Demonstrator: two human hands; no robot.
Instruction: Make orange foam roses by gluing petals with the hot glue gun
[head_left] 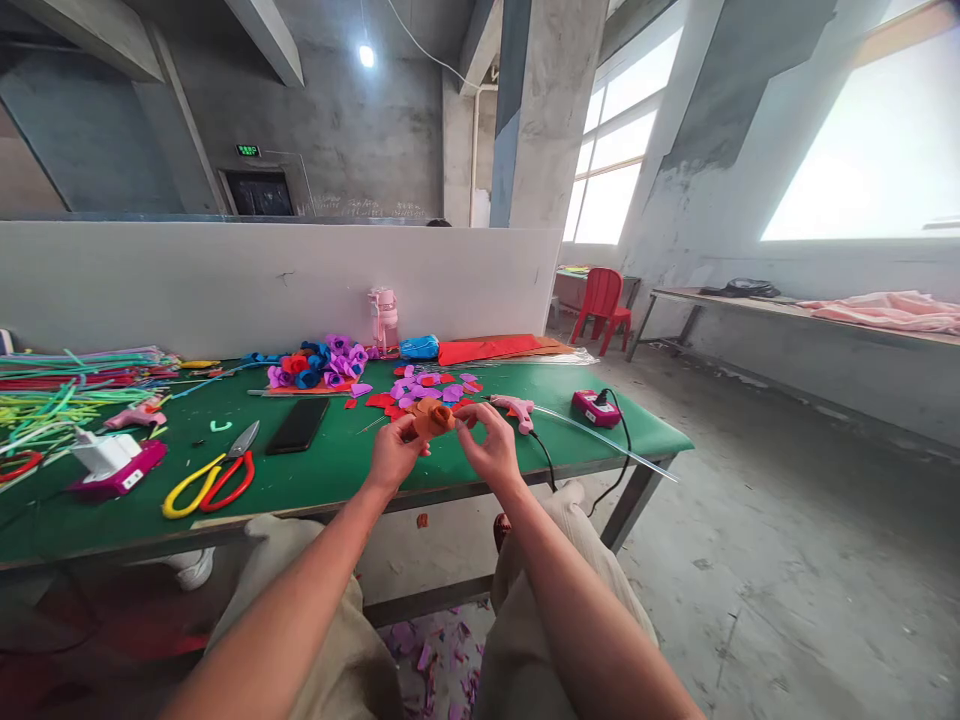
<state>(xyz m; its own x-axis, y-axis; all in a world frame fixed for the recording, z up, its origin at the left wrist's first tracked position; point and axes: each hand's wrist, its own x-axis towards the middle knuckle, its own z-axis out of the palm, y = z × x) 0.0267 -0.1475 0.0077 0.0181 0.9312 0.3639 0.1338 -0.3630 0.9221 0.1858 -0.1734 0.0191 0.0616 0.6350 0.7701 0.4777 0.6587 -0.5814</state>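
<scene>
On our left, a heap of fuzzy stems crowds the green table, with a white plug in a magenta power block below it; a cord caught there could drag stems along. Next come the scissors and a phone, both near enough to our left forearm that a careless sweep might shift them. At the middle, just above the table's front edge, we hold a brown flower: our left hand grips its left side between thumb and fingers, and our right hand pinches at its right edge. A slack grip could let the layers spring loose — too hard a squeeze could crease them. To the right, the pink glue gun lies close to our right hand, so a knuckle might brush its nozzle, and a knee could snag its black cable, which hangs over the edge. A clear stick juts past that edge and might be knocked down. As for what we can't make out: the stems' lower layers are buried, our fingers cover the flower's underside, loose petals lie partly behind it, and the cable's lower run is hidden.
</scene>
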